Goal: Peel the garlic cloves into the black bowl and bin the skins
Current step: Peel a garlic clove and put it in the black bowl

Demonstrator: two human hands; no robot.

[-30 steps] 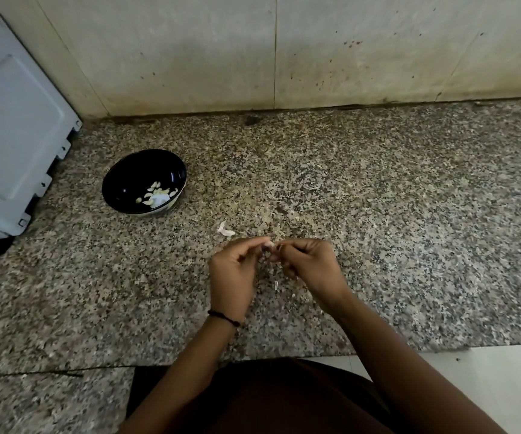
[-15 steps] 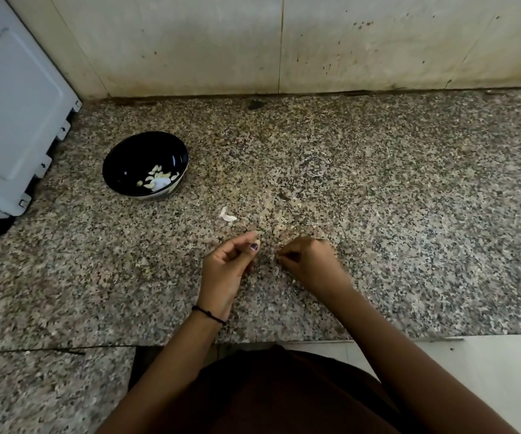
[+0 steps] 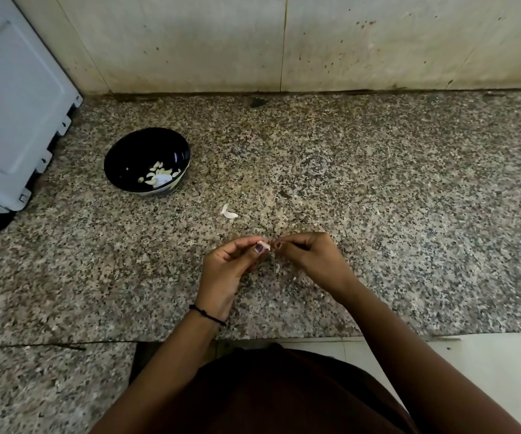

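Left hand [image 3: 226, 267] and right hand [image 3: 311, 260] both pinch 1 garlic clove [image 3: 265, 244] between their fingertips.

The speckled granite desk [image 3: 378, 183] carries a black bowl [image 3: 127, 161] toward its left and a white appliance [image 3: 12, 120] at the far left. 1 white garlic scrap [image 3: 228, 212] lies near the middle, well apart from the bowl, and small skin flakes [image 3: 277, 267] lie nearer the front edge.

Thin black cord bracelet [image 3: 206, 314] at the wrist of the left hand [image 3: 223, 272], purple-painted nails [image 3: 258, 247], dark brown garment [image 3: 284, 399]
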